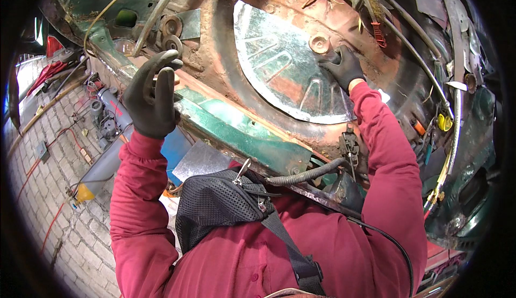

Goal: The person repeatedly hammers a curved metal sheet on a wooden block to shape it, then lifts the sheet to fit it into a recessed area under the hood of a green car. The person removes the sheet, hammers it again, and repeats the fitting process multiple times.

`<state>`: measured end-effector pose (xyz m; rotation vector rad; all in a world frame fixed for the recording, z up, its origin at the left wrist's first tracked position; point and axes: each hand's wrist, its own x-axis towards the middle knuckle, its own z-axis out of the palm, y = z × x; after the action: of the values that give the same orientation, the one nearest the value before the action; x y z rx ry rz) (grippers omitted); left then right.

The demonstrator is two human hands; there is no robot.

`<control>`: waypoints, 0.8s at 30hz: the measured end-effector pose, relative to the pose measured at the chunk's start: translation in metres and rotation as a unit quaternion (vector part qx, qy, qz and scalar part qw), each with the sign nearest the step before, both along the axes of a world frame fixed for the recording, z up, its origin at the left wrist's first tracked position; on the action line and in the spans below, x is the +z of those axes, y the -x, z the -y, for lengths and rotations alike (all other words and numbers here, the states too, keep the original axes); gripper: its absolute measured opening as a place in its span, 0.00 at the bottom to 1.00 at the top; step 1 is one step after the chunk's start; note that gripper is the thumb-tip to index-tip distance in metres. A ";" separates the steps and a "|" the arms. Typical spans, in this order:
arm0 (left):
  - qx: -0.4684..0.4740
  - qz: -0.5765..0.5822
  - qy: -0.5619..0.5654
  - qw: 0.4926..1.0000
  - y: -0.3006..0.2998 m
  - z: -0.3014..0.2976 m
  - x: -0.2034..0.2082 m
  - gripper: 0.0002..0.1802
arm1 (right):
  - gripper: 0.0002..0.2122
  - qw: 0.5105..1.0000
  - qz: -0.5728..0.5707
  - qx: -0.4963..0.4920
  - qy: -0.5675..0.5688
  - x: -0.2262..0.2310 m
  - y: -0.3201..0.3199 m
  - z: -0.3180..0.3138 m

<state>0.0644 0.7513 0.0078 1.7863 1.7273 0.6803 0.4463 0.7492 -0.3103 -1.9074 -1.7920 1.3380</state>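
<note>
My left hand (150, 96), in a dark glove, is raised over the green body edge with its fingers loosely bent and apart. Nothing shows in it. My right hand (344, 67), gloved too, has thumb and fingers closed at the inner edge of a shiny half-round sheet-metal panel (269, 61) with pressed ribs. What its fingertips grip underneath is hidden. Beside those fingertips a small rusty round disc (319, 44) sits on the panel. The panel lies in a rusty round well (226, 45) of a vehicle body.
Near my left hand are rusty round discs (172, 26) and a small metal plate (191, 24). A wire brush (372, 2) with a red handle (379, 34) lies at the far side. Hoses and cables run along the right. A grey gas cylinder (115, 110) stands left on brick paving (70, 163).
</note>
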 end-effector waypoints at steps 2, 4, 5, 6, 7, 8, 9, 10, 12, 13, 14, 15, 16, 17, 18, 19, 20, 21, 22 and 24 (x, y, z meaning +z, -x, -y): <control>-0.005 -0.007 -0.004 1.000 0.001 0.000 -0.001 0.17 | 0.30 1.000 -0.014 -0.002 0.012 -0.002 -0.001 0.000; -0.003 -0.024 0.000 1.000 -0.002 0.000 0.002 0.17 | 0.30 0.998 -0.034 -0.002 0.054 0.004 -0.002 -0.004; -0.008 -0.027 -0.004 1.000 -0.002 0.000 0.002 0.17 | 0.30 0.997 -0.040 -0.005 0.060 0.007 0.000 -0.004; -0.014 -0.030 -0.008 0.999 -0.002 0.000 0.002 0.17 | 0.29 0.997 -0.046 -0.007 0.067 0.012 0.003 -0.003; -0.019 -0.034 -0.012 0.999 -0.002 0.000 0.001 0.17 | 0.29 0.996 -0.052 -0.010 0.073 0.014 0.007 -0.001; -0.029 -0.042 -0.014 0.999 -0.002 -0.001 0.001 0.17 | 0.29 0.998 -0.022 0.000 0.054 0.015 0.010 0.000; -0.040 -0.051 -0.015 0.998 -0.001 -0.001 0.001 0.17 | 0.29 0.999 0.007 0.009 0.035 0.016 0.012 0.001; -0.051 -0.059 -0.018 0.997 0.001 -0.002 0.001 0.17 | 0.29 0.999 0.036 0.018 0.015 0.016 0.013 0.002; -0.055 -0.059 -0.019 0.997 0.001 -0.004 0.000 0.17 | 0.30 0.996 0.076 0.055 0.014 0.006 0.012 -0.001; -0.048 -0.051 -0.014 0.997 -0.001 -0.003 0.002 0.17 | 0.30 0.994 0.087 0.070 0.008 0.002 0.012 0.000; -0.041 -0.042 -0.007 0.998 -0.003 -0.001 0.002 0.17 | 0.30 0.991 0.099 0.085 0.005 0.004 0.012 0.002; -0.035 -0.056 0.003 0.998 -0.006 -0.001 0.003 0.18 | 0.30 0.988 0.127 0.085 -0.013 0.005 0.014 0.003; -0.029 -0.070 0.014 0.997 -0.008 -0.001 0.005 0.19 | 0.31 0.984 0.150 0.095 -0.013 0.008 0.017 0.006; -0.022 -0.084 0.019 0.996 -0.010 -0.002 0.005 0.21 | 0.31 0.979 0.174 0.106 -0.019 0.018 0.022 0.000; -0.001 -0.037 0.028 0.999 -0.010 0.001 0.003 0.22 | 0.31 0.972 0.201 0.117 -0.018 0.025 0.021 0.002; 0.001 -0.035 0.025 0.999 -0.006 0.002 0.002 0.23 | 0.33 0.977 0.180 0.119 -0.006 0.022 0.019 -0.002; 0.003 -0.031 0.024 0.999 -0.002 0.004 0.000 0.23 | 0.33 0.980 0.166 0.098 0.043 0.027 0.019 -0.006; -0.005 -0.045 0.037 0.998 -0.001 0.003 0.003 0.24 | 0.33 0.986 0.148 0.073 0.034 0.026 0.014 -0.006; -0.003 0.018 0.025 1.000 -0.001 0.003 -0.002 0.18 | 0.33 0.990 0.130 0.048 0.024 0.022 0.007 -0.004; -0.014 -0.001 0.013 1.000 -0.001 0.002 -0.002 0.19 | 0.29 0.991 0.128 0.010 -0.033 0.026 -0.001 -0.006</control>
<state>0.0653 0.7491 0.0060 1.7908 1.7008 0.6414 0.4477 0.7553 -0.2843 -2.1117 -1.9474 1.0645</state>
